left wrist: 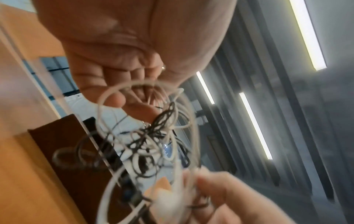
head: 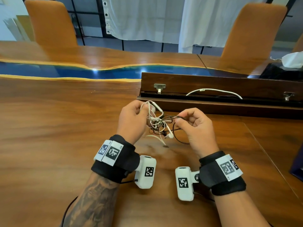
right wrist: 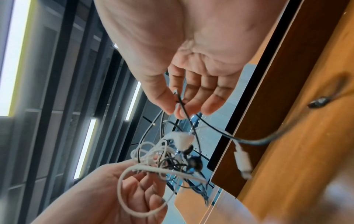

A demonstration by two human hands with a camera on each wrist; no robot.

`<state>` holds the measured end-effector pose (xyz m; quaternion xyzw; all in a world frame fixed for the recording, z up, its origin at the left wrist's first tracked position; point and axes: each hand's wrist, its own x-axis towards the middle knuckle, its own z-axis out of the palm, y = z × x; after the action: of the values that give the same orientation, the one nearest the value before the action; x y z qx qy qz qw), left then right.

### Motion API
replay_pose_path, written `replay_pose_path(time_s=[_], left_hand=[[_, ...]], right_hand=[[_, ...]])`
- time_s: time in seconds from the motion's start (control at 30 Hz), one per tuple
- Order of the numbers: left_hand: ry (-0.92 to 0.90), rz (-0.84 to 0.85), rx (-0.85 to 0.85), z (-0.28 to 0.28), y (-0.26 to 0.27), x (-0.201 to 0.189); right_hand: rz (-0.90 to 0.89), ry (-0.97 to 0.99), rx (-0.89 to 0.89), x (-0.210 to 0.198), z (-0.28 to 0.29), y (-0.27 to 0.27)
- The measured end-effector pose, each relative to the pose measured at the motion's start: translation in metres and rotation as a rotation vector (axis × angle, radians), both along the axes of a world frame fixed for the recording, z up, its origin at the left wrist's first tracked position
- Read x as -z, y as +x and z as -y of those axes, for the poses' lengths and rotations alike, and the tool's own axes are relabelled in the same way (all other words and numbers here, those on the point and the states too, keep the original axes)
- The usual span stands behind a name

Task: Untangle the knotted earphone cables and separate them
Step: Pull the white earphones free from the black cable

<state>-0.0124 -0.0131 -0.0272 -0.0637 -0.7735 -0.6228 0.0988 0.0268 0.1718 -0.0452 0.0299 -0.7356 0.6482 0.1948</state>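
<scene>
1. Nearest to the head camera are the two forearms with black wrist bands and white wrist cameras; above them both hands are raised over the wooden table.
2. The task's thing, a tangle of white and black earphone cables, hangs in the air between the two hands, just above the table and in front of a dark wooden box with an open lid.
3. The left hand has its fingers curled around a bundle of white cable loops; it serves as the anchor.
4. The right hand pinches one black strand between thumb and forefinger; its other fingers are only loosely bent.
5. The step in hand seems to be drawing this black strand out of the knot. The knot is still dense, so the task looks far from finished.
6. To do it well, the person should pull slowly and follow where the strand enters the knot. A hard pull will probably tighten the loops.
7. It is better to loosen the middle first: the left hand can relax a little, so the white loops open.
8. A white plug and a dark earbud hang free. Passing such a free end back through the loops should separate the cables more easily than pulling from the middle.
</scene>
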Motion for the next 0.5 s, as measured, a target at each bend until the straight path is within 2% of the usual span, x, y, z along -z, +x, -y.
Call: replay_pose_path(time_s=[0.1,0.17,0.3,0.37,0.5], left_hand=[[0.295,0.135,-0.037,0.001,0.001,-0.007],[0.328,0.153,-0.064,0.003,-0.001,-0.008],[0.096,0.1,-0.095,0.005,-0.005,0.0],[0.04,0.045,-0.079,0.003,-0.002,0.0],[-0.075,0.005,0.211,-0.005,0.01,-0.007]], right_hand=[[0.043,0.01,0.04,0.0,-0.001,0.0],[0.063,-0.015,0.077,0.0,-0.002,0.0],[0.062,-0.049,0.079,-0.004,-0.002,0.001],[0.044,-0.057,0.047,-0.007,0.001,0.003],[0.015,-0.077,-0.008,-0.009,0.005,0.007]])
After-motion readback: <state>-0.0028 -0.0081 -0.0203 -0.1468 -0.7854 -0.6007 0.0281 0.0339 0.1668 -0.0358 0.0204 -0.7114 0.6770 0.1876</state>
